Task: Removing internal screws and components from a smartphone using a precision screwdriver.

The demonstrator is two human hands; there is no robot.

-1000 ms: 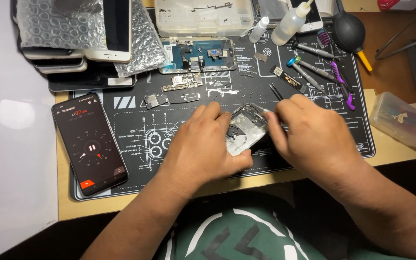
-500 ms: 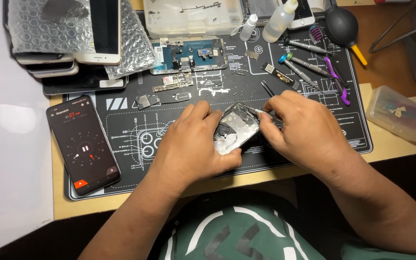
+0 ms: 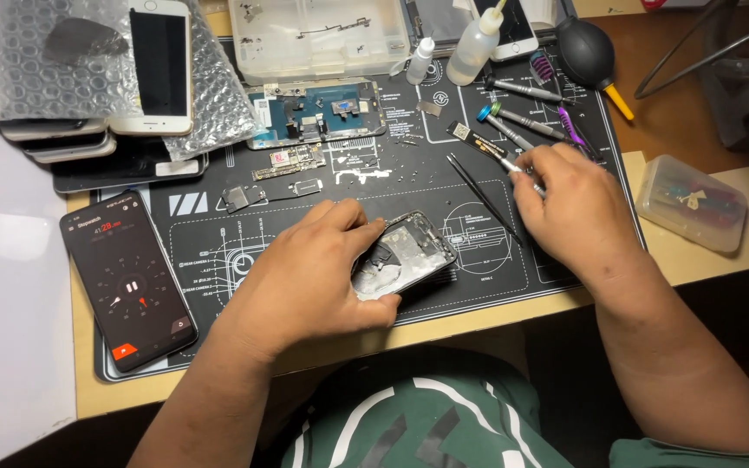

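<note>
**Opened phone housing held at the middle of the repair mat**

At the far left of the frame a black smartphone (image 3: 129, 282) lies face up on the black repair mat (image 3: 218, 217), its screen lit. Above it, upper left, a stack of phones (image 3: 88, 143) sits under bubble wrap (image 3: 54, 61).

At the centre, the left hand (image 3: 305, 277) curls over the left edge of an opened phone housing (image 3: 405, 256) and grasps it, tilting it slightly off the mat. The housing looks like a thin, stiff metal shell, light but easily bent or scratched, with exposed inner parts; it is best held by its side rails, as here, rather than by the bare interior.

To its right, black tweezers (image 3: 483, 195) lie on the mat. The right hand (image 3: 574, 212) closes its fingers on a small silver screwdriver (image 3: 520, 173) near a row of coloured-tipped drivers (image 3: 522, 121).

At the upper right sits a black dust blower (image 3: 587, 52), and at the right edge a small clear plastic box (image 3: 691, 204) rests on the pale wooden desk (image 3: 678, 260). The mat is flat, matt and crowded with loose parts.
</note>
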